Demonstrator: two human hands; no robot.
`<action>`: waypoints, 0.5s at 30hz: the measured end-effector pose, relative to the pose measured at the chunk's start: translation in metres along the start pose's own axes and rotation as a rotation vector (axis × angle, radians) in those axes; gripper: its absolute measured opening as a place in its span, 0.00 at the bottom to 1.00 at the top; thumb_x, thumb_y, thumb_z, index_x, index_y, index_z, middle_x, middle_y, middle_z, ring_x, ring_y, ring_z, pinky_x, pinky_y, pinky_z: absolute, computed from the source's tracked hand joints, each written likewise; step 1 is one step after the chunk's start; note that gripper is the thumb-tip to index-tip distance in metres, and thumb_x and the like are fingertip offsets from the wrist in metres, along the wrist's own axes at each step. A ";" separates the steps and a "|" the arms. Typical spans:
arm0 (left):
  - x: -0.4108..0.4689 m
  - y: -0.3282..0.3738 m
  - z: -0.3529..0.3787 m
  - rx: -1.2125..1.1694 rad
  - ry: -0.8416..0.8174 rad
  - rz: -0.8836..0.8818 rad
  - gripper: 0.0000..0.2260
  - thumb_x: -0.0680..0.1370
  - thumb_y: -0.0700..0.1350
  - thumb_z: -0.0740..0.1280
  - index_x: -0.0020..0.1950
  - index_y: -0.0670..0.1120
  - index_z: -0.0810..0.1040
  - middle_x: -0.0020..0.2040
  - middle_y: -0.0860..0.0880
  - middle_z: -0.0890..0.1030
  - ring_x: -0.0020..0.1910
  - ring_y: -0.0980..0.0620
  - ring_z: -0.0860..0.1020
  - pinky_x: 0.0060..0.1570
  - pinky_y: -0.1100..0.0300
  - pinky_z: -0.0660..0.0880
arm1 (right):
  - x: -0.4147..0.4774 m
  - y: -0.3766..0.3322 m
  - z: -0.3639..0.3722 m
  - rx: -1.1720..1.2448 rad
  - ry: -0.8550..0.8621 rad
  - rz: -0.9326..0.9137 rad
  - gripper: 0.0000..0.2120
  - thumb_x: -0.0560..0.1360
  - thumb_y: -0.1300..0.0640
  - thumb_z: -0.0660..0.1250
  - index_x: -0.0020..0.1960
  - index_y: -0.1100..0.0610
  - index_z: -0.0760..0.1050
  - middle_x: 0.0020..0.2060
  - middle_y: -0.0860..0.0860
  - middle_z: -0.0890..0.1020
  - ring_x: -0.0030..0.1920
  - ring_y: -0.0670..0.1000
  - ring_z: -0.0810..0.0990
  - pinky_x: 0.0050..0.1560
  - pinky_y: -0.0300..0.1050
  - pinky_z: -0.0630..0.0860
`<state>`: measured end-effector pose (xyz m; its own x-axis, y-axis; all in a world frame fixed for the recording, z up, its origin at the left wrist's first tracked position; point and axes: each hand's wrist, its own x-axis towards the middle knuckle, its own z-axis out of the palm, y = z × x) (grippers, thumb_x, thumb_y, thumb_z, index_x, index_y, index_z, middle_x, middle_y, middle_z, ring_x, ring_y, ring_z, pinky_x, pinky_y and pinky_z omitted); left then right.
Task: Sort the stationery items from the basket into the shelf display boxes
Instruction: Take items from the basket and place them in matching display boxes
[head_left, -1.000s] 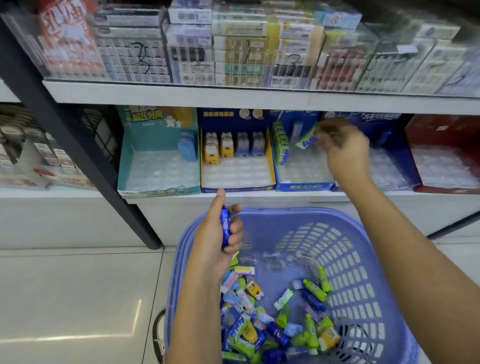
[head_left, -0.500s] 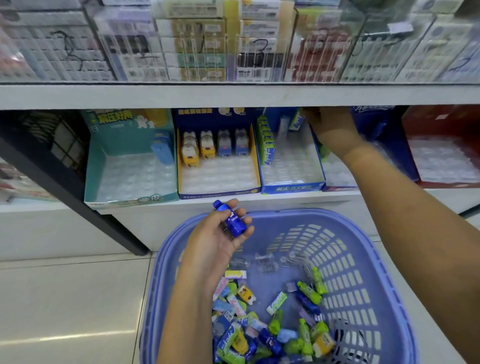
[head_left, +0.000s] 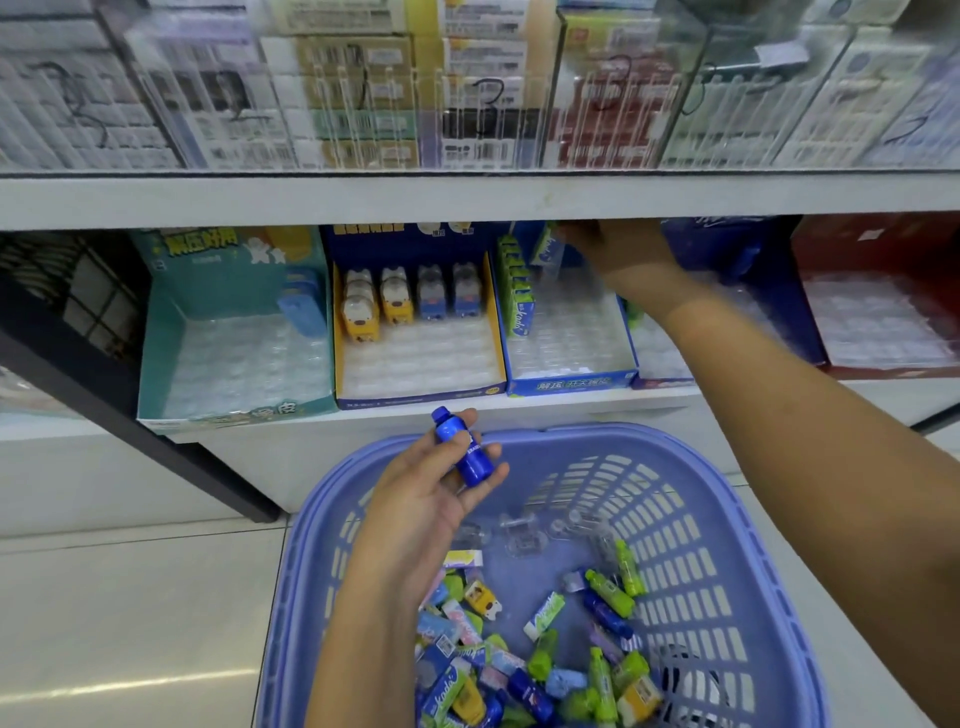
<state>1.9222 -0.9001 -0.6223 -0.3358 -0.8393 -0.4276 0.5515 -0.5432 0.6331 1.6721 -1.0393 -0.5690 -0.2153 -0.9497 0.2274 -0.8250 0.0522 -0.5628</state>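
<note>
Right hand (head_left: 618, 244) has gone deeper into the blue box (head_left: 571, 382) pinching a packet (head_left: 545, 249), left hand (head_left: 431, 499) loosely grips the bottle (head_left: 465, 449) over the basket (head_left: 571, 434), could roll off those fingertips.

Left hand (head_left: 431, 499) and right hand (head_left: 618, 249) are bare. Both forearms uncovered to the frame edge. Right-hand detail is blurred, possibly incomplete.

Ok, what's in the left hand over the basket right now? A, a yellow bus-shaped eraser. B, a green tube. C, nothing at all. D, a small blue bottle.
D: the fingers of the left hand hold a small blue bottle, cap up, just above the basket rim.
</note>
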 end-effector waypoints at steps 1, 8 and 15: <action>0.000 0.000 -0.001 0.010 0.000 0.000 0.15 0.74 0.37 0.65 0.59 0.36 0.78 0.46 0.44 0.82 0.49 0.46 0.82 0.47 0.52 0.81 | 0.002 -0.002 0.004 -0.005 -0.003 -0.014 0.19 0.78 0.49 0.63 0.64 0.59 0.71 0.59 0.59 0.77 0.61 0.57 0.73 0.56 0.43 0.66; 0.004 0.002 -0.004 0.002 -0.013 -0.013 0.17 0.69 0.39 0.68 0.58 0.40 0.79 0.47 0.44 0.83 0.51 0.46 0.83 0.46 0.54 0.81 | 0.007 -0.013 0.010 0.003 -0.041 -0.045 0.15 0.79 0.49 0.60 0.57 0.60 0.74 0.51 0.59 0.79 0.52 0.54 0.74 0.46 0.34 0.61; 0.004 0.004 -0.005 0.098 -0.023 0.001 0.16 0.68 0.43 0.70 0.55 0.42 0.80 0.52 0.43 0.84 0.53 0.47 0.82 0.46 0.56 0.81 | 0.013 -0.008 -0.002 0.038 -0.172 0.006 0.14 0.78 0.51 0.61 0.53 0.60 0.77 0.53 0.60 0.79 0.55 0.59 0.76 0.56 0.50 0.70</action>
<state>1.9267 -0.9049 -0.6247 -0.3535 -0.8393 -0.4130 0.4745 -0.5413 0.6942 1.6752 -1.0519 -0.5598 -0.1252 -0.9884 0.0863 -0.8026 0.0498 -0.5944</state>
